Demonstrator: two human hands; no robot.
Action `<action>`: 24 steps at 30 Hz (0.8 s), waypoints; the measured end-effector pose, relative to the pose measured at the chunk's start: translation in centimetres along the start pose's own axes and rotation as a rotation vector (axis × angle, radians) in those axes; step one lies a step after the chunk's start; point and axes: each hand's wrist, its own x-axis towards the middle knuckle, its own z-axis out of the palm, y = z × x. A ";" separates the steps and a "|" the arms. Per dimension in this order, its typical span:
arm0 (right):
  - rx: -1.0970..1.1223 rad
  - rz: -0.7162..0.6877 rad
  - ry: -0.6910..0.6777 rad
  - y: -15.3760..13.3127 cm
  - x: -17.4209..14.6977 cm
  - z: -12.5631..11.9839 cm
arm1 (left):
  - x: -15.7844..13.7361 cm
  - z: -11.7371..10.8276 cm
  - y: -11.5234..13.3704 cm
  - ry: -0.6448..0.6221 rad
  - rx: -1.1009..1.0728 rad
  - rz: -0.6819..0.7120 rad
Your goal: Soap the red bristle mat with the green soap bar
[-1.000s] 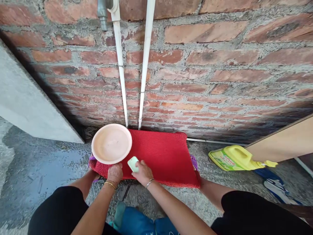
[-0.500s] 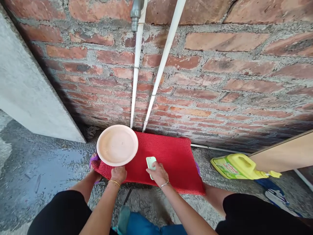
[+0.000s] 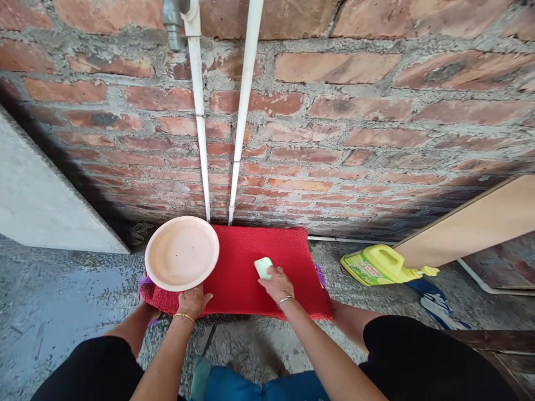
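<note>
A red terry cloth mat (image 3: 267, 239) lies spread in front of me over a low support that I cannot see. My right hand (image 3: 278, 284) is closed around a pale green scrub brush (image 3: 263, 267), pressed against the cloth; its underside is hidden. A pale pink basin (image 3: 182, 253) rests on the cloth's left end, with a few dark specks in it. At the basin's near rim, my left hand (image 3: 193, 302) lies on the cloth's front edge, thumb stretched out to the right. The rim covers its other fingertips.
A yellow jug (image 3: 378, 264) lies on its side on the floor at right, beside a blue and white slipper (image 3: 438, 309). White pipes (image 3: 244, 100) and a tap (image 3: 171, 25) run down the brick wall. Leaning slabs stand on both sides. Wet concrete (image 3: 83, 289) shows at left.
My right hand and the brush have moved right and slightly away across the cloth, and the brush has turned. My left thumb has spread out. The whole view has shifted right.
</note>
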 end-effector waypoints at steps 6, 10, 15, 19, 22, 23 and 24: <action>0.037 0.277 0.110 7.8 0.7 -3.1 | 0.2 0.4 1.1 -0.040 -0.014 -0.062; 0.112 0.116 0.053 2.1 0.5 -2.0 | 0.4 0.6 1.5 -0.034 -0.025 -0.062; 0.137 -0.129 -0.052 -9.0 0.8 0.8 | 1.0 0.9 1.6 -0.024 -0.023 -0.087; 0.073 -0.322 -0.101 -12.4 1.5 2.2 | 1.6 1.1 1.5 -0.017 -0.008 -0.076; 0.026 -0.315 -0.080 -10.1 2.6 1.6 | 1.9 1.1 1.7 -0.041 0.016 -0.087; 0.018 -0.278 -0.058 -8.4 3.1 1.1 | 1.9 1.0 1.8 -0.051 0.033 -0.089; 0.017 -0.226 -0.036 -6.4 3.6 0.4 | 1.9 0.9 1.9 -0.052 0.058 -0.085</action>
